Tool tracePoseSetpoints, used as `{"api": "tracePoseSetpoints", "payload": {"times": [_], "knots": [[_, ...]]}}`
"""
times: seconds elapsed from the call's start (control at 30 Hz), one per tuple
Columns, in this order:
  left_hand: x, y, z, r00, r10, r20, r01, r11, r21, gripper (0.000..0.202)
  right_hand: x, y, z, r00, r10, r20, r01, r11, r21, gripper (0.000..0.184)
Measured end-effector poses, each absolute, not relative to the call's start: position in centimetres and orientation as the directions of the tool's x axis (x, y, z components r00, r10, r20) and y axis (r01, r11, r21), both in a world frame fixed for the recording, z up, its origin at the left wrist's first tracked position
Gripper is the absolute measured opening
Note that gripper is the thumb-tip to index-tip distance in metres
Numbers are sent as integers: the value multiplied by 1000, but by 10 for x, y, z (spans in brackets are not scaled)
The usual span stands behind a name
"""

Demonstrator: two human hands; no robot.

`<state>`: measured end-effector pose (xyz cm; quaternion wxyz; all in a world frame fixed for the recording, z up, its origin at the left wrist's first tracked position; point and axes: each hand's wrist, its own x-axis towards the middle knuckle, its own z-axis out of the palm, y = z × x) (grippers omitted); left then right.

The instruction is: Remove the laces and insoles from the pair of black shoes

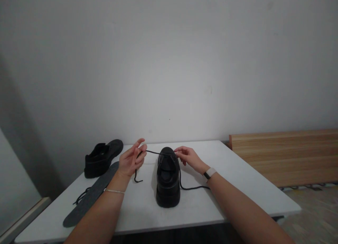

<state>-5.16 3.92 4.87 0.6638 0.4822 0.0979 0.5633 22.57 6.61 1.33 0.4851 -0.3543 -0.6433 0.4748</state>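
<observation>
A black shoe (168,187) stands upright on the white table, its heel toward me and its toe toward the wall. My left hand (132,158), to the left of the shoe, is closed on a black shoelace (152,152). The lace runs taut from the shoe's front to my fingers, and its loose end hangs below the hand. My right hand (187,157) is at the shoe's right front side with fingertips pinched near the eyelets; what they hold is too small to make out. Another stretch of lace drops down the shoe's right side onto the table.
A second black shoe (97,163) sits at the table's back left. A grey insole (87,201) and a loose black lace (82,195) lie at the left. The white table (148,216) meets a grey wall (169,78); wooden boards (285,159) lean at the right.
</observation>
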Motion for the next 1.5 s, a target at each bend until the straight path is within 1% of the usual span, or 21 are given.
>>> {"api": "tracePoseSetpoints", "payload": {"times": [0.07,0.2,0.33,0.43,0.5,0.57,0.67,0.77,0.93,1.1,1.23,1.33,1.5], "knots": [[-46,43,49,312,869,385,-559,-159,813,32,225,69,9,-266,918,294,63,321,-945,32],[-33,52,42,235,905,355,-413,-238,879,33,223,75,2,-239,916,323,148,363,-920,32],[-28,64,29,56,945,323,-243,-301,922,39,221,74,2,-197,908,370,190,406,-894,29],[-28,74,19,-74,953,294,-170,-302,938,38,218,70,5,-172,890,423,198,452,-870,24],[-28,79,12,-103,963,249,-144,-262,954,36,216,69,5,-159,878,451,186,475,-860,20],[-27,82,6,-63,983,174,-125,-181,975,34,212,70,4,-143,871,469,159,488,-858,19],[-25,79,1,84,995,52,-99,-43,994,32,207,72,2,-110,864,491,101,501,-860,20],[-23,72,4,202,979,-5,-97,25,995,35,205,74,3,-86,862,500,32,504,-863,22],[-19,65,12,261,965,26,-107,3,994,42,207,69,9,-88,870,486,-89,479,-873,25],[-9,64,9,223,968,113,-116,-89,989,49,206,61,13,-202,881,428,-259,374,-890,31],[-5,63,7,234,962,144,-76,-129,989,41,205,56,14,-264,883,389,-366,281,-887,39],[-6,63,7,216,960,179,-56,-171,984,35,205,55,15,-294,886,357,-406,223,-886,42],[-4,64,9,211,941,266,-59,-259,964,29,204,59,14,-249,909,334,-433,204,-878,38]]}}
